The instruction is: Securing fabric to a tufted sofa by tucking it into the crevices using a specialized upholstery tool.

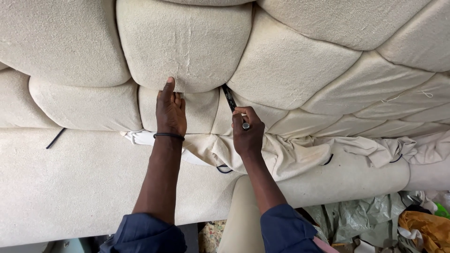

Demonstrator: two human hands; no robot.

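A cream upholstered panel with puffy tufted cushions (pixel 187 42) fills the view. My left hand (pixel 170 110) lies flat on it, fingertips pressed into the seam under a large cushion, pinching a thin thread; a black band circles the wrist. My right hand (pixel 246 133) grips a slim black tool (pixel 230 100) with a metal end, its tip pushed into the crease between two cushions. Loose cream fabric (pixel 290 154) bunches just below both hands.
Black cord loops (pixel 56 137) stick out of the lower padded band (pixel 70 187). A rounded cream roll (pixel 347 180) runs along the right. Below right lie crumpled grey-green plastic (pixel 356 215) and orange cloth (pixel 429 229).
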